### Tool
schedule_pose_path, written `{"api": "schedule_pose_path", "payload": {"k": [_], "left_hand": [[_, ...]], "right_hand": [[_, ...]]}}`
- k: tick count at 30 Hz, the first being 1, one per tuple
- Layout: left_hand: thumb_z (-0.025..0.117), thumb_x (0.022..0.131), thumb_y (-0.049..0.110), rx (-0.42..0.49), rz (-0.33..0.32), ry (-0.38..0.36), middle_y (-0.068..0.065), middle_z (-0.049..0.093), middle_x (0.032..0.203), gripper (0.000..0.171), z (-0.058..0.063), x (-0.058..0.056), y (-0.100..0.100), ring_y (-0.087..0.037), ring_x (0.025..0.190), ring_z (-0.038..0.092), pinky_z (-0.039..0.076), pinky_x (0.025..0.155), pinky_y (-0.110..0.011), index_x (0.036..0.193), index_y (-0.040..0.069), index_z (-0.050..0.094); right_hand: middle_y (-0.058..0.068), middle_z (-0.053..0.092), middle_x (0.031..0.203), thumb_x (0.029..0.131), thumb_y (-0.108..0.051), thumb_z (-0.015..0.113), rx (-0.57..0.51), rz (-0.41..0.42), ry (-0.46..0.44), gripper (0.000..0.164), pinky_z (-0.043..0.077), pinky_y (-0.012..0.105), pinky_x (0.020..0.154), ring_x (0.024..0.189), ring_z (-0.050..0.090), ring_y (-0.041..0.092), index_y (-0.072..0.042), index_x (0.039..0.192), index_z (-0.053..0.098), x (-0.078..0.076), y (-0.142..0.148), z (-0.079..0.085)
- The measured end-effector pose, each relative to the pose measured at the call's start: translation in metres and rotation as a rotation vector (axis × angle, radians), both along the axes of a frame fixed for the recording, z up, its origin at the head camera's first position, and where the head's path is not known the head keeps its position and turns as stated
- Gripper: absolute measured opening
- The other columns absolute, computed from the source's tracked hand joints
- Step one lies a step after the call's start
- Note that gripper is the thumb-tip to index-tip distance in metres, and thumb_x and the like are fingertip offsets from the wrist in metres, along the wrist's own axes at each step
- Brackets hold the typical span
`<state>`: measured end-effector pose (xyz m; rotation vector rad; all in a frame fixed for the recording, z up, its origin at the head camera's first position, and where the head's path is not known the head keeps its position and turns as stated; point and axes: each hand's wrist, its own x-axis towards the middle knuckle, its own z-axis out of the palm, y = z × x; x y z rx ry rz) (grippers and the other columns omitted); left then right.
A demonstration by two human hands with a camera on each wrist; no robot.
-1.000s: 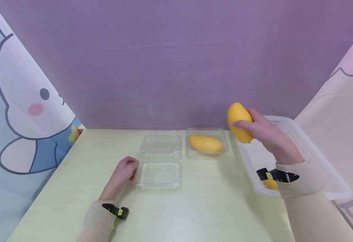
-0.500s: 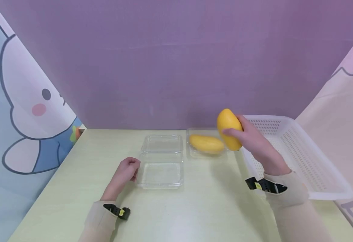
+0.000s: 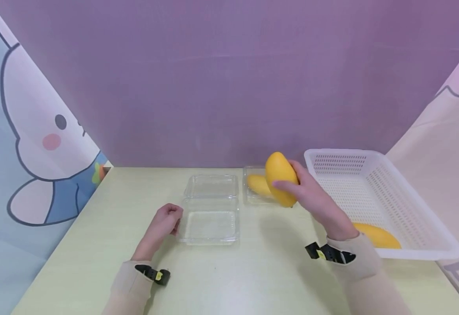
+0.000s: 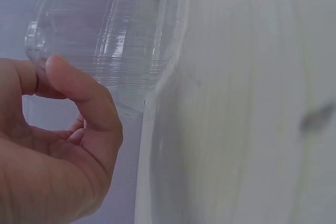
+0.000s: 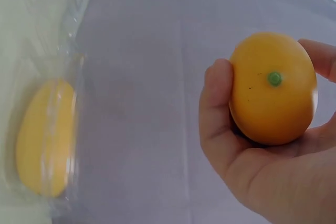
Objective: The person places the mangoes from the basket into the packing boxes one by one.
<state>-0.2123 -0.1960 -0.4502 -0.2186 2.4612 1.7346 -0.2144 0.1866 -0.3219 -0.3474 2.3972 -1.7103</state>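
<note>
My right hand (image 3: 310, 194) grips a yellow mango (image 3: 279, 177) in the air, fingers and thumb around its sides. In the right wrist view the mango's green stem end (image 5: 274, 78) faces the camera. In the head view this mango overlaps a second clear plastic box (image 3: 253, 199) with another mango (image 3: 257, 184) inside. On the table, my left hand (image 3: 166, 221) pinches the left edge of a clear plastic clamshell box (image 3: 210, 225), which lies unfolded with nothing in it. The left wrist view shows thumb and forefinger at the clamshell's rim (image 4: 35, 40).
A white perforated basket (image 3: 414, 197) stands on the right side of the table (image 3: 221, 284), with a mango (image 3: 379, 236) at its near end, partly hidden by my right arm. A purple wall (image 3: 229, 87) rises behind the table, with printed cloths on both sides.
My right hand has carried the mango leftward and down, from the basket's edge to in front of the filled box. My left hand stays at the clamshell.
</note>
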Motion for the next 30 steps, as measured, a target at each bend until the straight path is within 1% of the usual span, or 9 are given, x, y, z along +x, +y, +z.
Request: {"api": "schedule_pose_path", "payload": {"k": [5,9,14,21,26,30], "left_hand": [[0.049,0.101,0.013,0.003,-0.007,0.008,-0.010,0.054,0.082,0.028,0.001,0.001,0.002,-0.018,0.064,0.052,0.050,0.056,-0.028,0.120,-0.008,0.053],[0.048,0.101,0.013,0.006,-0.011,0.011,-0.010,0.054,0.082,0.028,0.000,0.001,0.002,-0.018,0.064,0.052,0.050,0.056,-0.028,0.120,-0.008,0.052],[0.048,0.101,0.012,0.001,0.001,0.001,-0.012,0.055,0.084,0.029,0.000,0.001,0.003,-0.018,0.065,0.052,0.050,0.057,-0.028,0.121,-0.008,0.053],[0.048,0.100,0.012,-0.001,0.006,-0.009,-0.011,0.055,0.084,0.028,-0.001,0.000,0.004,-0.018,0.065,0.052,0.050,0.057,-0.029,0.120,-0.007,0.053],[0.048,0.101,0.013,-0.004,0.009,-0.009,-0.010,0.055,0.084,0.028,-0.001,0.000,0.004,-0.018,0.065,0.052,0.050,0.056,-0.029,0.120,-0.006,0.053],[0.048,0.100,0.013,-0.003,0.012,-0.009,-0.010,0.054,0.083,0.027,-0.001,-0.001,0.003,-0.018,0.064,0.052,0.050,0.056,-0.029,0.120,-0.006,0.053]], "right_hand": [[0.018,0.046,0.133,0.096,-0.030,0.066,-0.043,0.027,-0.001,0.070,0.051,0.040,0.086,0.104,0.057,0.034,-0.012,0.154,0.030,-0.001,-0.012,-0.013],[0.016,0.047,0.134,0.095,-0.031,0.066,-0.052,0.042,0.002,0.069,0.050,0.041,0.087,0.105,0.057,0.034,-0.012,0.153,0.034,-0.005,-0.023,-0.022],[0.016,0.052,0.132,0.094,-0.030,0.067,-0.064,0.061,-0.006,0.069,0.049,0.043,0.089,0.106,0.058,0.033,-0.014,0.153,0.034,-0.007,-0.037,-0.027],[0.014,0.052,0.131,0.095,-0.029,0.067,-0.089,0.072,-0.039,0.067,0.048,0.044,0.091,0.106,0.057,0.032,-0.016,0.153,0.036,-0.005,-0.050,-0.035],[0.014,0.052,0.132,0.094,-0.029,0.069,-0.097,0.058,-0.061,0.069,0.047,0.046,0.094,0.109,0.057,0.032,-0.016,0.153,0.035,-0.005,-0.059,-0.042],[0.012,0.054,0.130,0.093,-0.030,0.070,-0.090,0.055,-0.072,0.068,0.047,0.046,0.093,0.108,0.058,0.031,-0.017,0.152,0.037,-0.007,-0.067,-0.046]]}}
